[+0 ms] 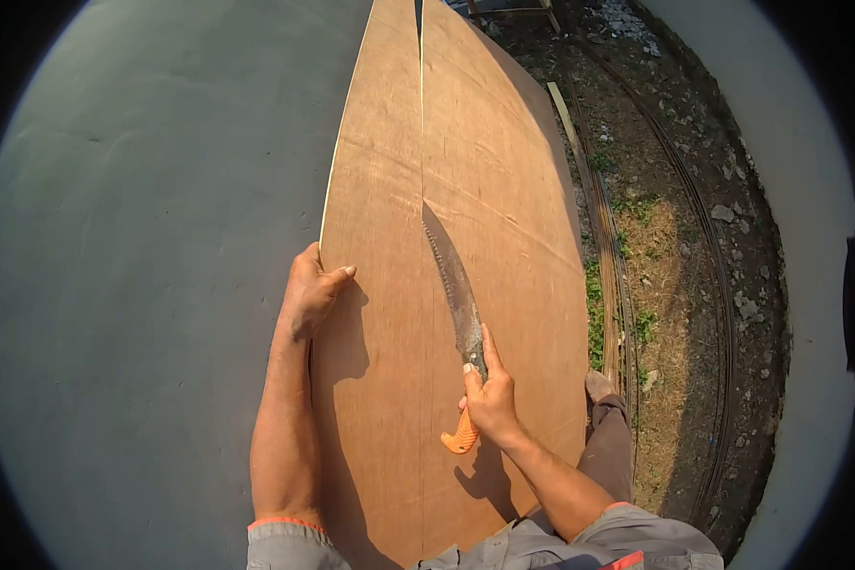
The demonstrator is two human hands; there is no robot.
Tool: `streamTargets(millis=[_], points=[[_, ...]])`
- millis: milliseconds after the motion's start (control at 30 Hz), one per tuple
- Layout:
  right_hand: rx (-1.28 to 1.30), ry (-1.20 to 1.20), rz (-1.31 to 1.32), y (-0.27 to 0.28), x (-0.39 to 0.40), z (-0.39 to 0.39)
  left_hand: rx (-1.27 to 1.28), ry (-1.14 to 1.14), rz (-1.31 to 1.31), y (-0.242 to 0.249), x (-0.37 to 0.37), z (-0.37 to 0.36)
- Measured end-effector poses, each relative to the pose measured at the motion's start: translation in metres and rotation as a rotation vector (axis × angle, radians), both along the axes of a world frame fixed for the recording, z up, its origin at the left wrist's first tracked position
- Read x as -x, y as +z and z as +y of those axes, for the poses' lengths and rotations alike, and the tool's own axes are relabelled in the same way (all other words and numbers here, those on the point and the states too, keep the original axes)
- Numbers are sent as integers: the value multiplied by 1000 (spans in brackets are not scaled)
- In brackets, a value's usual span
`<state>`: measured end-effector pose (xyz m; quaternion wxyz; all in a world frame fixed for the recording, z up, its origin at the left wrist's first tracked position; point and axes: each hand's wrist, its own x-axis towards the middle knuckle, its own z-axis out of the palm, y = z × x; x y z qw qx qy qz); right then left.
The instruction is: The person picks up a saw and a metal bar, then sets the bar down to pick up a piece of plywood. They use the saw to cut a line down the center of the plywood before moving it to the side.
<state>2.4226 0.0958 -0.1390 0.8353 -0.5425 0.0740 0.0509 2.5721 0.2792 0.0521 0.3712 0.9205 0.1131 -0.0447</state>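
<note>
A large sheet of reddish-brown plywood [380,313] lies in front of me, with a cut running down from its far edge and a thin line continuing toward me. My right hand [492,397] is closed round the orange handle of a curved handsaw [458,294], its index finger stretched along the blade's base. The saw's tip touches the sheet at the near end of the cut. At the sheet's left edge, my left hand [321,285] grips the plywood, thumb on top and fingers hidden beneath.
A smooth grey surface [161,285] extends along the left. To the right, lower ground [665,285] holds long metal rods [717,275], a wooden strip [565,119], stones and weeds. My shoe [598,386] shows beside the sheet's right edge. A pale wall [798,142] stands at far right.
</note>
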Motion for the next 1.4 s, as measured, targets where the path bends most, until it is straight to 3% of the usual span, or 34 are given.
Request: streamTargets(millis=[100, 167, 233, 267, 300, 367, 433, 500, 633, 767, 833, 933, 1067, 1133, 1300, 1400], points=[[35, 90, 4, 12, -39, -9, -25, -26, -15, 2, -2, -2], [69, 128, 29, 15, -105, -6, -8, -37, -20, 3, -1, 0], [136, 64, -37, 13, -109, 12, -33, -39, -12, 6, -1, -7], [216, 14, -108, 13, -107, 16, -23, -31, -2, 5, -1, -8], [110, 103, 2, 8, -78, 9, 5, -15, 29, 6, 2, -7], [101, 2, -50, -15, 7, 12, 30, -1, 41, 7, -2, -7], [73, 26, -47, -13, 21, 0, 11, -20, 4, 0, -2, 4], [42, 49, -58, -1, 3, -5, 24, -33, -26, -3, -2, 4], [86, 89, 6, 12, -109, 21, -30, -32, -25, 3, -2, -4], [176, 65, -63, -16, -28, 23, -5, 16, 17, 8, 1, -10], [33, 16, -18, -4, 36, 8, 30, -18, -27, 1, -1, -2], [98, 94, -50, -3, 15, -4, -60, -26, -38, 2, -1, -4], [86, 121, 47, 11, -80, 8, -50, -44, -53, 2, -2, -5], [97, 49, -27, 5, -81, 21, -2, 5, 25, 7, 0, -9], [95, -9, -56, -14, 29, 11, -13, -14, -26, -5, -3, 5], [-29, 27, 22, 10, -15, 6, -13, -20, -11, 5, -3, -4]])
